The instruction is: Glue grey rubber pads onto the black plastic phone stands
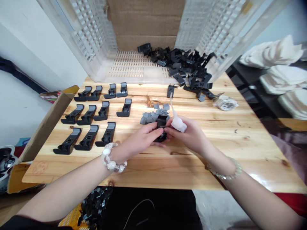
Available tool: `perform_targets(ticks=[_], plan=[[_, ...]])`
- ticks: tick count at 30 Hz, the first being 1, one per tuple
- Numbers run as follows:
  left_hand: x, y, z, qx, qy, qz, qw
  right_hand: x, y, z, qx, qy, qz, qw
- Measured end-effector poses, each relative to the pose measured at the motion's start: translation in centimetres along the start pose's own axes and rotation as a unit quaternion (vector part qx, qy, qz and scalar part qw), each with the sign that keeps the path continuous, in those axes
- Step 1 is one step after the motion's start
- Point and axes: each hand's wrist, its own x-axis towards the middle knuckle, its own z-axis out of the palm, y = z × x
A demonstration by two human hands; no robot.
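My left hand (141, 139) is closed on a black plastic bracket (162, 120) over the middle of the table. In my right hand (192, 132) is a small white squeeze bottle (178, 124) with a long thin nozzle tilted up and away. The right fingertips also touch the bracket, and the fingers hide part of it. Just beyond lies a loose pile of small grey pads (153, 116). To the left, several black brackets (88, 137) with grey pads at their upper ends lie in rough rows. A single small black part (171, 90) lies beyond the pile.
A white plastic crate (100, 72) lies on its side at the back, with a heap of black parts (182, 62) spilling from it. A roll in clear wrap (225, 103) is at right. Stacked white pieces (283, 76) stand beyond the wooden table (240, 143).
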Motion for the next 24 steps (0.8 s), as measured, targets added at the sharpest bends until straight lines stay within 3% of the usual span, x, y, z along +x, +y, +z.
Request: perform_targets(ticks=[6,14,24], plan=[[-0.14,0.04,0.06,0.002,-0.04,-0.012,0.999,0.34,-0.06,-0.26,0.063,0.123,-0.026,0.99],[-0.32,0.04,-0.02,0.003,-0.092,-0.04,0.995,0.32,-0.31,-0.4,0.116,0.086,-0.007,0.99],[-0.3,0.16,0.05,0.004,-0.085,-0.043,0.995,0.09,-0.06,-0.25,0.028,0.101,-0.049,0.993]])
